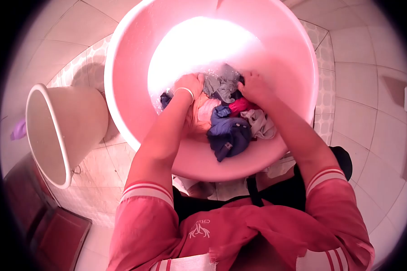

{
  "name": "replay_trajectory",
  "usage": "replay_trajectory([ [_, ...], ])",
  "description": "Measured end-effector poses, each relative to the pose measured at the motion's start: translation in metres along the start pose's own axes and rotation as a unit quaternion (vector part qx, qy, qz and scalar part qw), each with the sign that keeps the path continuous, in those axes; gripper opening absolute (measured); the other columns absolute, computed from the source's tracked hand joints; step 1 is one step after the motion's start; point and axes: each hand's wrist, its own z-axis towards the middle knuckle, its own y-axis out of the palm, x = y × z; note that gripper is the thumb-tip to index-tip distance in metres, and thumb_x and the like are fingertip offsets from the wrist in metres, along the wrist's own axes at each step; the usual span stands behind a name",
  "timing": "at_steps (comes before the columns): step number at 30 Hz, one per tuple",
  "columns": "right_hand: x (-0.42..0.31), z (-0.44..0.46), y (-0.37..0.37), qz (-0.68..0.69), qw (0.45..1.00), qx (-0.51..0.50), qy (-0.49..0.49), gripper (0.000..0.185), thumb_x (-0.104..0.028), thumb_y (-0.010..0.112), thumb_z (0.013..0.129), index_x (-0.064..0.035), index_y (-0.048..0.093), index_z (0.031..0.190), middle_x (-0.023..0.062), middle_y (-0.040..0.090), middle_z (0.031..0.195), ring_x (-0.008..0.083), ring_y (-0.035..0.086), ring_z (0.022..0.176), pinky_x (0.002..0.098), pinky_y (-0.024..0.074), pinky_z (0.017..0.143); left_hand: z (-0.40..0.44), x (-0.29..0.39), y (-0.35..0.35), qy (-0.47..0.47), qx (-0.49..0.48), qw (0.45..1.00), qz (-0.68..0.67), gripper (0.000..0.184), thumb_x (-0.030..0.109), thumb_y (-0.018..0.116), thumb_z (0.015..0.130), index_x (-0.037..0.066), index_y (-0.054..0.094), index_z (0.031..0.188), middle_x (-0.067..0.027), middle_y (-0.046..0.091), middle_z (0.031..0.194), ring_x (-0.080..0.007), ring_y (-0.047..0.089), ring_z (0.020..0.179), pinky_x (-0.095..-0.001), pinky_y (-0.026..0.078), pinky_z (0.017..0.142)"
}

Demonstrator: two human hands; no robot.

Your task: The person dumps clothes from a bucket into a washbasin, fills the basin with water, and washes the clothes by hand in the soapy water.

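Note:
A large pink tub (298, 49) holds a heap of wet clothes, and both my hands are inside it. My left hand (190, 85) is closed at the left of the heap, over a peach-orange cloth (202, 108); glare hides part of its fingers. At the heap's right side is my right hand (256, 86), fingers apart, its thumb touching dark cloth. Between the hands lies a grey garment (218, 86). Nearer me are a dark blue garment (230, 135), a red cloth (241, 106) and a pale grey-pink cloth (260, 123).
A cream bucket (83, 113) lies tipped on its side left of the tub. Further down on the left is a dark red stool or chair (61, 235). A purple object (19, 129) shows behind the bucket. Bright light glares off the tub's far inside, and the floor is tiled.

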Motion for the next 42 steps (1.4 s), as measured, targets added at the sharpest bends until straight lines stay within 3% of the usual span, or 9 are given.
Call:
replay_trajectory([
  [3,-0.03,-0.006,-0.052,0.002,0.986,0.085,-0.144,0.028,-0.026,0.058,0.085,-0.0067,0.056,0.105,0.0126,0.061,0.103,0.0309,0.056,0.102,0.0393,0.0428,0.091,0.002,-0.016,0.011,-0.016,-0.035,0.998,0.047,0.049,0.04,0.034,0.093,0.007,0.066,0.111,-0.0198,0.064,0.113,-0.0363,0.059,0.11,-0.0438,0.045,0.096],
  [6,-0.085,-0.024,-0.064,0.265,0.941,-0.174,-0.115,0.032,-0.031,0.063,0.08,-0.0036,0.059,0.097,0.0146,0.063,0.104,0.032,0.059,0.099,0.0441,0.0468,0.084,0.019,-0.044,0.019,0.094,-0.094,0.982,0.132,0.044,0.031,0.035,0.093,0.005,0.064,0.113,-0.0211,0.062,0.116,-0.0373,0.058,0.11,-0.0417,0.046,0.096],
  [11,-0.136,-0.047,-0.018,0.038,0.958,-0.211,-0.188,0.047,-0.046,0.061,0.081,-0.001,0.067,0.093,0.0178,0.069,0.085,0.0316,0.068,0.084,0.0416,0.0532,0.075,0.018,-0.06,0.006,0.042,-0.04,0.996,-0.07,0.049,0.043,0.044,0.089,0.004,0.067,0.109,-0.0254,0.063,0.11,-0.0387,0.058,0.108,-0.0414,0.044,0.096],
  [24,-0.127,-0.117,-0.046,0.146,0.91,-0.191,-0.337,0.035,-0.036,0.058,0.075,-0.0012,0.063,0.076,0.0205,0.061,0.065,0.0365,0.064,0.065,0.0471,0.05,0.06,0.017,-0.08,0.015,-0.033,-0.083,0.973,-0.213,0.056,0.05,0.052,0.085,0.004,0.065,0.113,-0.0235,0.061,0.118,-0.0355,0.057,0.114,-0.0384,0.04,0.1],
  [31,-0.085,-0.068,-0.117,0.234,0.949,-0.174,-0.119,0.039,-0.048,0.066,0.071,-0.0082,0.068,0.073,0.0153,0.064,0.066,0.0309,0.065,0.065,0.0404,0.0515,0.06,-0.016,-0.049,-0.063,0.208,0.058,0.972,-0.09,0.042,0.029,0.064,0.078,0.009,0.063,0.115,-0.0152,0.065,0.113,-0.0298,0.061,0.105,-0.0341,0.044,0.097],
  [33,-0.062,-0.051,-0.13,0.287,0.945,-0.141,-0.07,0.036,-0.043,0.07,0.069,-0.0069,0.069,0.073,0.0153,0.061,0.063,0.0245,0.064,0.062,0.0356,0.0498,0.059,-0.042,-0.031,-0.085,0.216,-0.258,0.869,-0.364,0.042,0.005,0.056,0.074,0.004,0.061,0.116,-0.0085,0.06,0.115,-0.0168,0.056,0.107,-0.0284,0.042,0.096],
  [36,-0.045,-0.04,-0.174,0.353,0.909,-0.221,-0.029,0.035,-0.038,0.066,0.073,-0.0037,0.07,0.077,0.0066,0.06,0.06,0.0146,0.056,0.057,0.0297,0.0481,0.059,-0.091,0.005,-0.064,0.205,-0.4,0.821,-0.353,0.038,0.015,0.065,0.081,0.007,0.054,0.116,-0.0055,0.062,0.105,-0.019,0.062,0.09,-0.0304,0.048,0.085],
  [38,-0.039,-0.037,-0.174,0.325,0.891,-0.309,-0.074,0.034,-0.037,0.064,0.075,-0.0034,0.069,0.076,0.0064,0.061,0.062,0.0146,0.057,0.058,0.0295,0.0482,0.06,-0.109,0.014,-0.038,0.34,-0.117,0.933,0.035,0.032,0.022,0.07,0.077,0.008,0.056,0.102,-0.0164,0.063,0.098,-0.0323,0.063,0.087,-0.038,0.05,0.079],
  [42,0.017,-0.024,-0.167,0.272,0.879,-0.387,-0.056,0.035,-0.035,0.06,0.079,-0.0014,0.069,0.077,0.0115,0.066,0.07,0.0219,0.064,0.066,0.0349,0.0505,0.066,-0.137,0.012,-0.002,0.3,-0.356,0.871,0.154,0.036,0.011,0.059,0.074,0.016,0.068,0.109,-0.0086,0.065,0.114,-0.0245,0.061,0.109,-0.0316,0.046,0.091],
])
